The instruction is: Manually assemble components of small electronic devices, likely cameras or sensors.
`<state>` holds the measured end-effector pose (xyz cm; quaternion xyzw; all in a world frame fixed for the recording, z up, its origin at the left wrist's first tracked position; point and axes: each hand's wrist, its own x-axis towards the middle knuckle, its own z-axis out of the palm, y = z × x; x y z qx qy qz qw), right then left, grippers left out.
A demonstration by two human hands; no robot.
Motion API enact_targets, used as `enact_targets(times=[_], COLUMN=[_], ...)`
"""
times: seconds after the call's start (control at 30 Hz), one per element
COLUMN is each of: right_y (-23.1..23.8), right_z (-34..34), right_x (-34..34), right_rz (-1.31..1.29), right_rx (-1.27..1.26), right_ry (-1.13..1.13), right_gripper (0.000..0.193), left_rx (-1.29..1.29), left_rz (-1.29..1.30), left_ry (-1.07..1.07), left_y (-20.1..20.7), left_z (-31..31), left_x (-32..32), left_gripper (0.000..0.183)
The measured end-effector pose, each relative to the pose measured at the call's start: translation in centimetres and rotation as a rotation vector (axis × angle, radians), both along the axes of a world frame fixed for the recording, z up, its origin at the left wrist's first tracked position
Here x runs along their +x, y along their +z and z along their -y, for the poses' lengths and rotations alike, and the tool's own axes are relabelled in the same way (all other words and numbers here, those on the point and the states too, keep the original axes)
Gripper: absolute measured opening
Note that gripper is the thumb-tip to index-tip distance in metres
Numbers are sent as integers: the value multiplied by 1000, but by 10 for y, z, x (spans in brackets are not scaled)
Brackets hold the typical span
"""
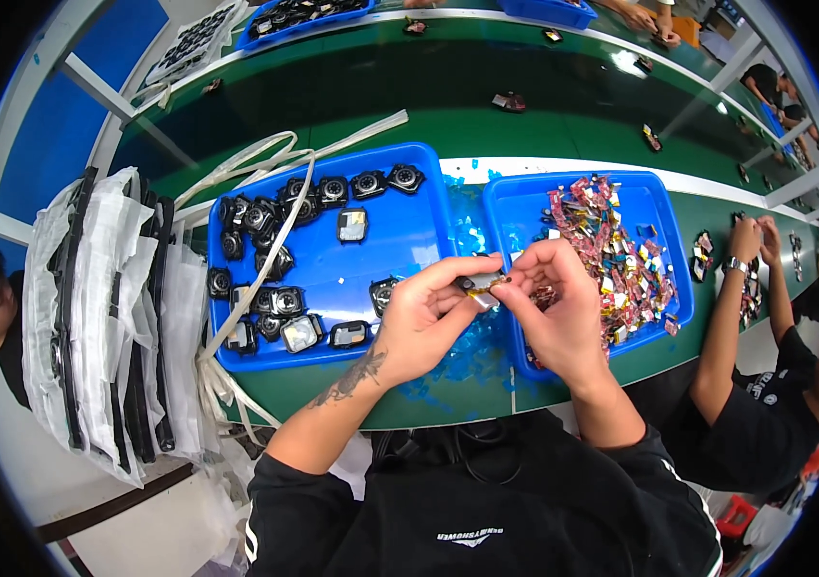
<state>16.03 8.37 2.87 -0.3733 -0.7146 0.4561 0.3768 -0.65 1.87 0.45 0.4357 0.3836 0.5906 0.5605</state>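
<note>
A small dark watch case [480,286] with a silvery, yellowish face sits between my two hands, over the gap between two blue trays. My left hand [426,315] is closed on it, thumb below and fingers above. On its right edge the thumb and forefinger of my right hand [563,306] pinch together, where a small coppery bit shows; its exact shape is too small to tell. Beneath my left hand lies the left blue tray [400,240], holding several black watch cases [280,301]. Right of my right hand, another blue tray [686,279] holds a heap of small red, yellow and white electronic parts [611,255].
Blue film scraps [467,370] litter the green table [361,412] between the trays. White straps [285,226] cross the left tray. Wrapped stacked trays [102,317] stand at left. Beyond runs a green conveyor belt [409,87] with scattered parts. A co-worker [765,385] works at right.
</note>
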Motion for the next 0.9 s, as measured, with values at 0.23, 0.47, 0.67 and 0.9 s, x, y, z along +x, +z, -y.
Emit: enact_targets(times=[0.23,0.47,0.67,0.9], right_y=[1,12,-22,-50], right_z=[-4,-61,-228,-249], right_x=[-9,-13,-56,-60], right_rz=[138,138,210,641], right_rx=[242,83,-318,164], right_ry=[-20,180,62,-168], right_gripper=[31,33,36,46], left_rx=[-64,-135,-183,-176], left_rz=[-10,-600,-1663,-1492], left_ry=[24,241,750,673], left_y=[8,17,-12,-17], left_z=[2,-8,-17,-8], left_x=[0,-25,-71,-69], left_gripper=[51,52,24,34])
